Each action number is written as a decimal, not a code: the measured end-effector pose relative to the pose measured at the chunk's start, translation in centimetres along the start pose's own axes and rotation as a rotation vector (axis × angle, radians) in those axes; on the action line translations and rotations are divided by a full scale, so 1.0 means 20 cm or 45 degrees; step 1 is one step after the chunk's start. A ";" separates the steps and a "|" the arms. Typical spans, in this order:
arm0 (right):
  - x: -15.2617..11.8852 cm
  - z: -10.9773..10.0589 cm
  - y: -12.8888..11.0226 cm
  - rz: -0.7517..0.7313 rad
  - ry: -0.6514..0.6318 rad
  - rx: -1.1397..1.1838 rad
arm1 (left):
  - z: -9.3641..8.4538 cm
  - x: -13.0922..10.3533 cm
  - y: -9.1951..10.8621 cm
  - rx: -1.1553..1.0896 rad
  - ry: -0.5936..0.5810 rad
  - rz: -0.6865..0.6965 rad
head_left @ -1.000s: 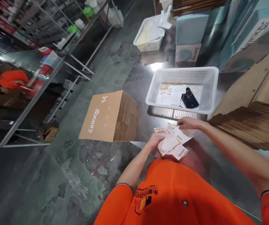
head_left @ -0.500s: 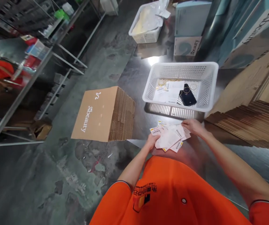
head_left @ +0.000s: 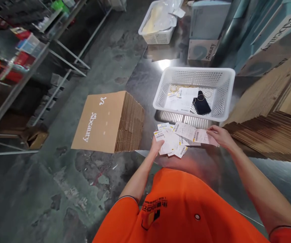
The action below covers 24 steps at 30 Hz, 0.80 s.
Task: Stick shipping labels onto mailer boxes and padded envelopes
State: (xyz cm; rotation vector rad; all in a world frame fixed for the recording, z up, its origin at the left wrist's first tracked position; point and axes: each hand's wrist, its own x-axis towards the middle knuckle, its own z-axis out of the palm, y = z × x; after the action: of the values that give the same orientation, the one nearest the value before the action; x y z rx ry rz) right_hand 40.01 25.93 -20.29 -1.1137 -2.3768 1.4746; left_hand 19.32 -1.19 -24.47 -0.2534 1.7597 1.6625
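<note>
Several white and pinkish paper slips (head_left: 170, 141) with barcodes and yellow marks are fanned out over the metal table's front edge. My left hand (head_left: 157, 145) grips the bunch at its left side, thumb on top. My right hand (head_left: 218, 135) pinches the right end of a pinkish slip (head_left: 204, 136), which extends in a strip toward the bunch. Just beyond the slips is a white perforated basket (head_left: 194, 116). It holds more printed papers (head_left: 182, 99), a dark phone (head_left: 202, 103) and some thin yellowish bands.
A stack of flattened cardboard boxes (head_left: 98, 123) lies on the left. More flat cardboard (head_left: 269, 138) is at the right. Behind stand pale blue boxes (head_left: 208, 20) and a second basket (head_left: 158, 38) with plastic bags. A metal rack (head_left: 33, 74) rises at far left.
My right hand has moved right, drawing a strip of slips out from the bunch. My left hand has shifted slightly left with the rest, and the slips are spread wider.
</note>
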 end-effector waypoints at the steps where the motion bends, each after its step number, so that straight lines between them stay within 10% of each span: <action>1: 0.01 0.00 0.00 0.010 0.001 0.060 | 0.00 0.00 0.01 -0.001 -0.019 -0.015; 9: -0.01 0.13 -0.04 0.174 -0.143 0.493 | 0.07 -0.07 -0.10 0.070 -0.064 -0.272; 18: -0.17 0.21 -0.20 0.053 -0.170 0.486 | -0.03 -0.22 0.04 0.106 0.062 0.020; 24: -0.29 0.33 -0.35 -0.403 -0.223 0.279 | -0.02 -0.42 0.11 -0.190 -0.850 -0.886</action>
State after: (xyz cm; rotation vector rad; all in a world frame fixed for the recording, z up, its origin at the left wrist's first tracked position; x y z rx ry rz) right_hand 37.48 15.56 -16.47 -0.5500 -2.2914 1.7182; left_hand 24.22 -3.78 -17.80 -0.2909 0.9011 1.1668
